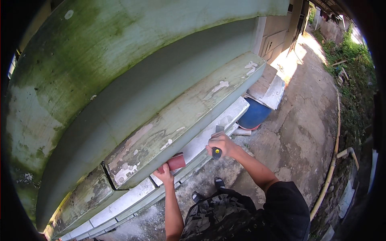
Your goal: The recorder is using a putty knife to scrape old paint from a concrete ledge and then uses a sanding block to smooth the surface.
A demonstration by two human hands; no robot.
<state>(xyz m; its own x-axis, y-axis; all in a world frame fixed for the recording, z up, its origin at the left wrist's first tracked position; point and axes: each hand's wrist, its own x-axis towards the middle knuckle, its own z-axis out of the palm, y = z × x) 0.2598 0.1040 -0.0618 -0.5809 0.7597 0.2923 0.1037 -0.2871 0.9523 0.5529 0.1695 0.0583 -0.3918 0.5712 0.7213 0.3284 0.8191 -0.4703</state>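
My left hand [164, 175] grips a folded reddish-brown sheet that looks like sandpaper [175, 162], just off the side of a ledge. In my right hand [220, 143] is a scraper [219, 129], its flat grey blade pointing away from me and its dark handle end, with a yellow centre, facing me. Both hands are over the lower white ledge [195, 148]. Whether the blade or the sheet touches a surface, I cannot tell. Above them juts the pale green upper ledge [193, 104], with paint flaked off in patches.
A curved, green-stained wall [120, 40] rises on the left. Beyond the right hand stands a blue container [254, 113] with boards [273, 91] on top. A pipe [330, 168] runs along the concrete path [297, 140], beside plants [350, 56]. My feet are on the path.
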